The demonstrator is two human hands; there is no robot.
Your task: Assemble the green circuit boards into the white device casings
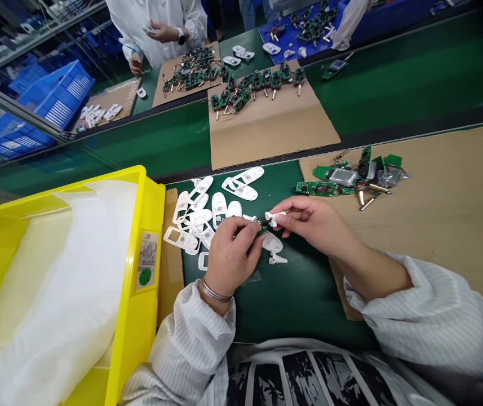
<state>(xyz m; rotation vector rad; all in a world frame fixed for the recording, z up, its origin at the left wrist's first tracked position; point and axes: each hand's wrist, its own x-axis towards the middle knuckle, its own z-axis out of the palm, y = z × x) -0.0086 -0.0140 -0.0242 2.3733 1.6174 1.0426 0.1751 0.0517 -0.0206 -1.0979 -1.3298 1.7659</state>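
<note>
The left hand (233, 254) is pinching a flat green circuit board (261, 229) while the right hand (313, 223) is gripping a thin white plastic piece (275, 216) against it, above a smooth green belt (292, 304), beside scattered white plastic casings (218, 207).

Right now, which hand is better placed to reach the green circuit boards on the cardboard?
Probably the right hand: it lies nearer the circuit boards; the left hand is farther, beside the white plastic casings.

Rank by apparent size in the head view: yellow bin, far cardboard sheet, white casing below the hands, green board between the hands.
1. Yellow bin and 2. cardboard sheet: nearness may inflate the bin, so this order is unsure.
3. White casing
4. Green board, partly hidden.
</note>
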